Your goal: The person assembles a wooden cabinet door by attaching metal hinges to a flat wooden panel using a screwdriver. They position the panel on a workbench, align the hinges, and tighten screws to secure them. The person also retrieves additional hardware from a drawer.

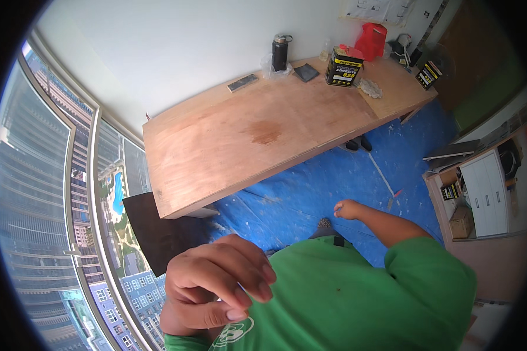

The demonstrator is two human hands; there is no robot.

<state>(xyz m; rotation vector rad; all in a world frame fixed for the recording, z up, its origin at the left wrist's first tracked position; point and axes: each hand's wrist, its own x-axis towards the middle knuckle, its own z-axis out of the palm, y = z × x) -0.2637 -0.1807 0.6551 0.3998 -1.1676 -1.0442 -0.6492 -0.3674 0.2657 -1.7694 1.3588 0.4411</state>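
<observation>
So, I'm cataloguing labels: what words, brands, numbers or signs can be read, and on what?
Wording left uncopied; locations only:
Large black-and-yellow can: bold lettering, readable.
Second can, further right: lettering, partly readable.
Green shirt: white emblem, partly hidden.
Wall sheet: too small to read.
Cabinet package: too small.

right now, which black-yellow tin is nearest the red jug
The leftmost tin, beside the jug; the table-corner tin and cabinet tin are farther right.

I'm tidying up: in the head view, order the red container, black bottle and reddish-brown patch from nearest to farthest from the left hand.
From the left hand:
1. Reddish-brown patch, midway along the tabletop.
2. Black bottle, along the tabletop's back edge.
3. Red container, also at the back, farther right.
</observation>
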